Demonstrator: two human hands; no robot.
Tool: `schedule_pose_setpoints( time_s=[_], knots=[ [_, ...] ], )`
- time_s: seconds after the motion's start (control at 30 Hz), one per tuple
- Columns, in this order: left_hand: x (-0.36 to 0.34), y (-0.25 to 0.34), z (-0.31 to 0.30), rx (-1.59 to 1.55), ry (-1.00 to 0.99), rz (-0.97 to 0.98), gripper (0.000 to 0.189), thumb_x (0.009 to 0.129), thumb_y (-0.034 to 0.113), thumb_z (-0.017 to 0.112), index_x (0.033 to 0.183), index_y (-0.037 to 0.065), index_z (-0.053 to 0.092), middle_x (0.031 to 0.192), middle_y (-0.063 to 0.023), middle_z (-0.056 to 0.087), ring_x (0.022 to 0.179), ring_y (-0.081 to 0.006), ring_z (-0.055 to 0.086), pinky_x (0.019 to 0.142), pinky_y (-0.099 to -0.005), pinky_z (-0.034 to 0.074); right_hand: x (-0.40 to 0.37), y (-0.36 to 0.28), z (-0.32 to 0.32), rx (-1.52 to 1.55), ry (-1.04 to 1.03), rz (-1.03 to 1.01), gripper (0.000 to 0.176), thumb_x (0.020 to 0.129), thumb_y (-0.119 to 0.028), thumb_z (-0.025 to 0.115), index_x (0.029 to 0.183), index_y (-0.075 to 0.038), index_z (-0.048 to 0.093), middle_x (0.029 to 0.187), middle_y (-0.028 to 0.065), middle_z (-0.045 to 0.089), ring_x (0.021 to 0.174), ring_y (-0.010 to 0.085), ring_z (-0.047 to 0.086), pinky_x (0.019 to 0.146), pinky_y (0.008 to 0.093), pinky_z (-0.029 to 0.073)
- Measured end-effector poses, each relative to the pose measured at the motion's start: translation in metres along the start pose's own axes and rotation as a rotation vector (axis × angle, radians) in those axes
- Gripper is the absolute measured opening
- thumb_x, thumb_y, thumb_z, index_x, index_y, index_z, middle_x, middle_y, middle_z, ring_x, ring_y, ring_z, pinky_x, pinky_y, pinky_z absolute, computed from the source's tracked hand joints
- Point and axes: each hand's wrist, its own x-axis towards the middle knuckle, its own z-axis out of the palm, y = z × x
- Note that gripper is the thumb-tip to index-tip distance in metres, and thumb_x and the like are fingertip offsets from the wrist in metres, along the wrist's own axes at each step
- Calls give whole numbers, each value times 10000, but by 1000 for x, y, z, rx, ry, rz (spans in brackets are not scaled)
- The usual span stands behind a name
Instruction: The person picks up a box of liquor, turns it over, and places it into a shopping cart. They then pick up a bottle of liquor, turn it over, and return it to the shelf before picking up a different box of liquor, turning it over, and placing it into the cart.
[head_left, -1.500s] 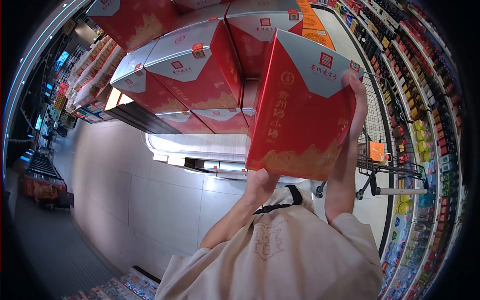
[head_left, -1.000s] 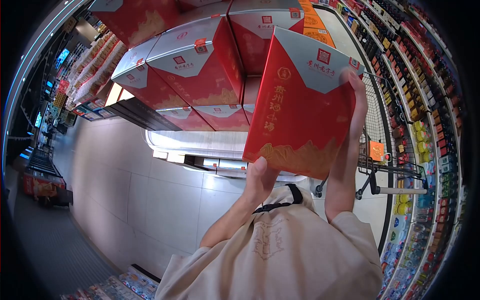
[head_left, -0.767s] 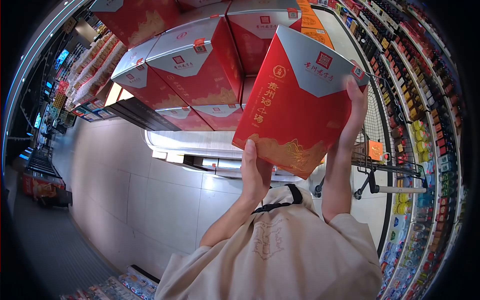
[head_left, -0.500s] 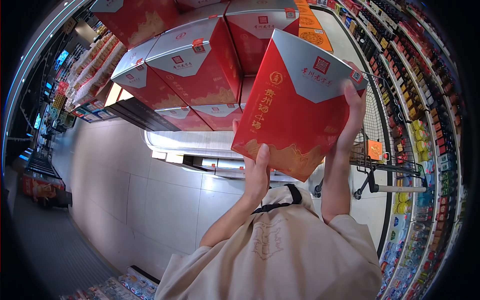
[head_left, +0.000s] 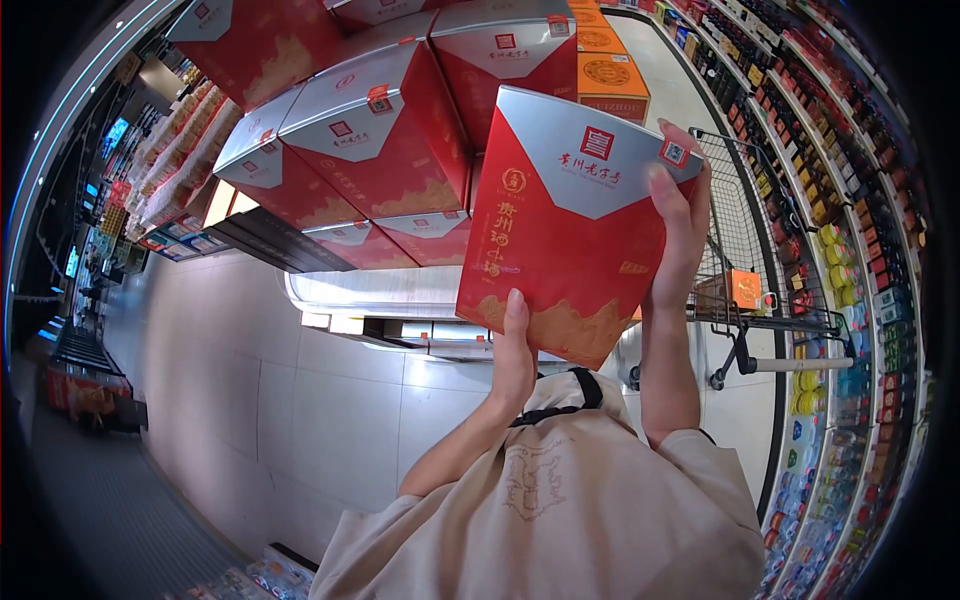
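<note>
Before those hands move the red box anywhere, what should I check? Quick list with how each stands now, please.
1. Left hand gripping red box: ok, thumb on its lower front.
2. Right hand gripping it: ok, near its upper corner.
3. Box upright: not ok, tilted.
4. Visible front undamaged: ok, no tear seen.
5. Box apart from the stacked boxes: cannot tell, they overlap in view.
6. Contents secure: cannot tell, hidden inside.

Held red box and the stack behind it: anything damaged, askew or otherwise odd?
Nothing stands out. The held box tilts, but the left hand and right hand grip it, and its visible faces show no dent or tear. The stacked boxes look intact.
</note>
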Motion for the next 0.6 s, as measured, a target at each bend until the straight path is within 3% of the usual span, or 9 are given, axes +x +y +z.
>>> schedule_pose_setpoints(
  time_s=[0.13,0.23,0.5,0.6],
  knots=[
    [-4,3,4,-48,30,-19,786,1016,689,467,1539,128,293,1544,-86,418,1451,-244,400,1216,-448,313,-1,3,3,-38,-45,-27,478,1072,-320,552,1462,-62,456,1243,97,601,1161,154,560,1065,320,412],
    [-12,19,15,-71,59,-72,815,997,725,453,1548,148,286,1554,-77,401,1457,-246,386,1213,-458,308,2,15,4,-154,-150,-196,556,1131,-470,340,1498,-59,414,1412,142,519,1310,209,494,1138,351,344],
    [-13,21,12,-57,101,-71,884,958,769,467,1560,154,264,1537,-73,393,1449,-249,382,1199,-455,316,0,21,8,-141,-167,-133,589,1126,-500,304,1517,-70,398,1480,157,462,1378,242,450,1171,367,320],
    [-10,19,6,-95,106,-44,845,979,731,465,1566,145,299,1543,-74,418,1436,-260,412,1187,-457,343,-2,26,8,-197,-194,-159,646,1121,-507,311,1567,-41,342,1584,173,393,1457,270,398,1214,386,284]
  ],
)
